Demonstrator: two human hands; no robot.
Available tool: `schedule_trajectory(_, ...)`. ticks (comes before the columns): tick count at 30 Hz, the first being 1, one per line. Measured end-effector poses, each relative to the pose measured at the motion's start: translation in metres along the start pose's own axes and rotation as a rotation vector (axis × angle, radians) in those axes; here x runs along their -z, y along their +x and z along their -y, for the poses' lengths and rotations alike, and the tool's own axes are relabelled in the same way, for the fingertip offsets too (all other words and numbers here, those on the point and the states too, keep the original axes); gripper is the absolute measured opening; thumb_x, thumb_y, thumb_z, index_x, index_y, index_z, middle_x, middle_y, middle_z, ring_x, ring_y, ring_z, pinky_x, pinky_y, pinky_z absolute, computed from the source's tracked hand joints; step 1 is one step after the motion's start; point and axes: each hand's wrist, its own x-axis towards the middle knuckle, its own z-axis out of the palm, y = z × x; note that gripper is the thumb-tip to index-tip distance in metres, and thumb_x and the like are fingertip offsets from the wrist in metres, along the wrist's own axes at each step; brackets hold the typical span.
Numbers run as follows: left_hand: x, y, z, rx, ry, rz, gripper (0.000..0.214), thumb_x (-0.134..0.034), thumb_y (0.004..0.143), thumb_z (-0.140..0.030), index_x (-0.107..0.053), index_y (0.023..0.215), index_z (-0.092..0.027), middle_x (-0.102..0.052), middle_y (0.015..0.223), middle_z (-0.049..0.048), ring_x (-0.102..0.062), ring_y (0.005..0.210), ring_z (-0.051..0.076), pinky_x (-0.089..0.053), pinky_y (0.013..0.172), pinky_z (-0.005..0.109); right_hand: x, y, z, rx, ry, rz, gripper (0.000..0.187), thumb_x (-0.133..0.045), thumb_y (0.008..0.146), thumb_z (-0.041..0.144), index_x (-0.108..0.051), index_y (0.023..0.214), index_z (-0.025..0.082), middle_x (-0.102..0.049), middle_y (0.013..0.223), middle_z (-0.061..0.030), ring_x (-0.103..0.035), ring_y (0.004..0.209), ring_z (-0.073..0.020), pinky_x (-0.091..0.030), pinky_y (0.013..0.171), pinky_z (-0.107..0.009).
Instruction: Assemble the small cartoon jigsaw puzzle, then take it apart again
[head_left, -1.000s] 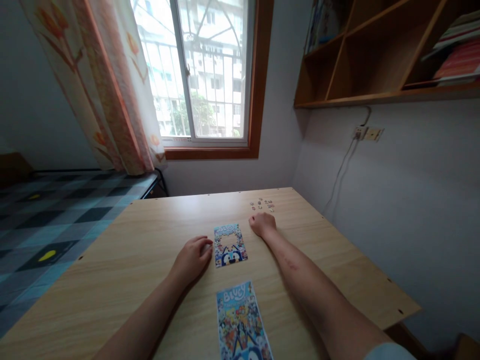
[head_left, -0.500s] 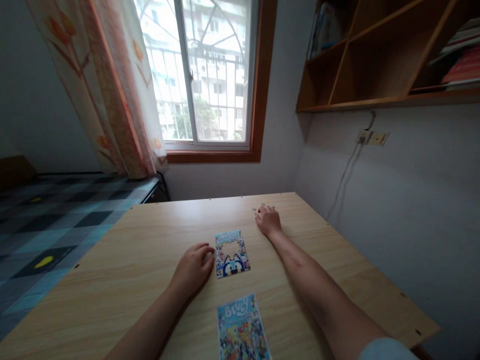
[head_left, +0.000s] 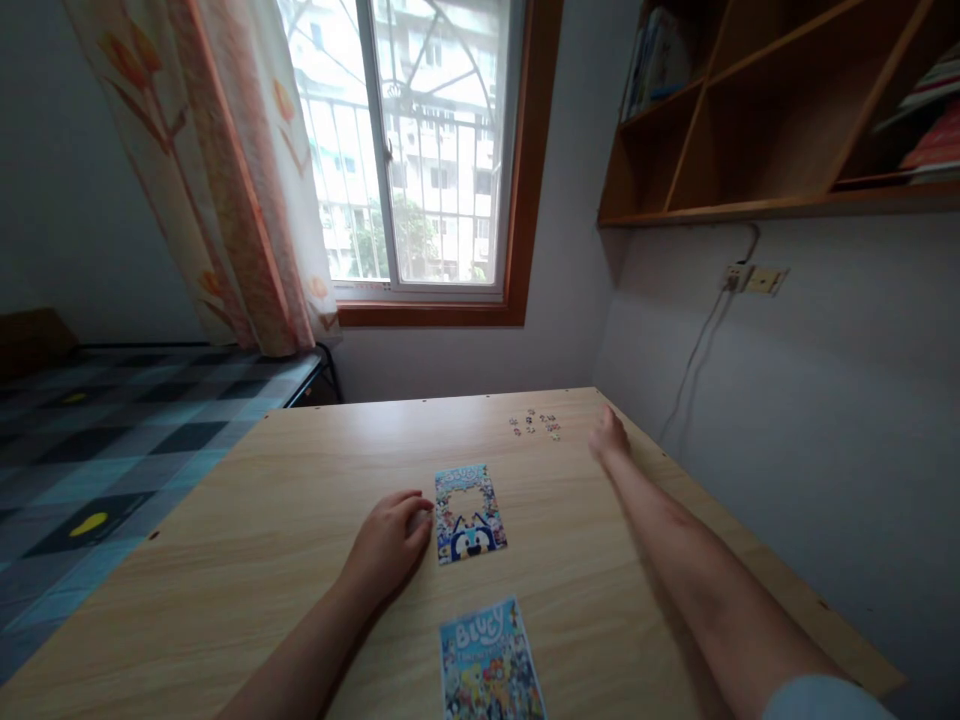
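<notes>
A partly assembled jigsaw puzzle (head_left: 471,541) lies flat mid-table, with a bare gap in its upper middle and a blue dog's face below. My left hand (head_left: 391,535) rests on the table at the puzzle's left edge, fingers loosely bent and thumb apart, holding nothing visible. Farther back, several loose puzzle pieces (head_left: 529,421) are spread in a small cluster. My right hand (head_left: 610,435) is to the right of them, near the table's right edge. Its fingers look curled closed and are slightly blurred; anything inside is hidden.
A printed "Bluey" picture sheet (head_left: 491,660) lies at the near side of the wooden table (head_left: 300,520). Wooden shelves (head_left: 780,120) hang on the right wall above a socket (head_left: 739,277) with a cable. A checked bed (head_left: 150,420) stands left, below a curtain (head_left: 225,180).
My right hand has moved right, away from the loose pieces, which now show more fully. My left hand stays by the puzzle. The view has shifted slightly.
</notes>
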Motion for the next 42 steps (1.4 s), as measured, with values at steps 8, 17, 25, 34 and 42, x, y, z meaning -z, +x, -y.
schedule_trajectory(8,-0.002,0.002,0.002,0.002,0.019,-0.006,0.030,-0.054,0.083,-0.040,-0.077,0.094,-0.024,-0.072,0.116,0.0085,-0.065,0.110,0.028,-0.050,0.103,0.042,-0.001,0.000,0.002,0.278,-0.344,0.234,0.064,-0.038,0.090,0.027,-0.038,0.154,0.024,-0.046,0.153,-0.0080,-0.047,0.135,-0.0258,-0.032,0.112,-0.040)
schedule_trajectory(17,-0.005,0.003,0.005,-0.003,0.053,-0.001,0.029,-0.055,0.084,-0.040,-0.077,0.095,-0.025,-0.072,0.117,0.0074,-0.064,0.112,0.029,-0.049,0.103,0.043,-0.001,0.005,0.014,0.525,-0.424,0.405,0.054,-0.034,0.100,0.034,-0.037,0.154,0.033,-0.040,0.158,-0.0074,-0.035,0.144,-0.0222,-0.024,0.117,-0.041)
schedule_trajectory(25,-0.002,0.002,-0.002,0.006,0.063,0.012,0.028,-0.054,0.084,-0.038,-0.077,0.094,-0.025,-0.072,0.117,0.0070,-0.063,0.112,0.029,-0.048,0.103,0.044,-0.001,0.005,0.017,0.508,-0.397,0.346,0.046,-0.035,0.102,0.042,-0.051,0.144,0.037,-0.047,0.153,-0.0034,-0.042,0.139,-0.0210,-0.028,0.114,-0.039)
schedule_trajectory(34,-0.002,0.001,-0.004,0.002,0.069,0.007,0.029,-0.053,0.085,-0.037,-0.077,0.097,-0.024,-0.072,0.118,0.0079,-0.063,0.112,0.029,-0.047,0.103,0.043,0.008,-0.004,0.008,0.287,-0.394,0.087,0.036,-0.044,0.096,0.038,-0.074,0.098,0.019,-0.073,0.105,-0.0125,-0.063,0.100,-0.0238,-0.043,0.084,-0.029)
schedule_trajectory(42,-0.004,0.001,-0.004,-0.025,0.078,0.003,0.030,-0.052,0.085,-0.035,-0.077,0.097,-0.023,-0.072,0.117,0.0083,-0.062,0.112,0.028,-0.047,0.102,0.042,0.017,-0.018,0.006,0.262,-0.389,0.011,0.031,-0.054,0.092,0.039,-0.074,0.102,0.018,-0.071,0.109,-0.0139,-0.060,0.102,-0.0251,-0.043,0.085,-0.031)
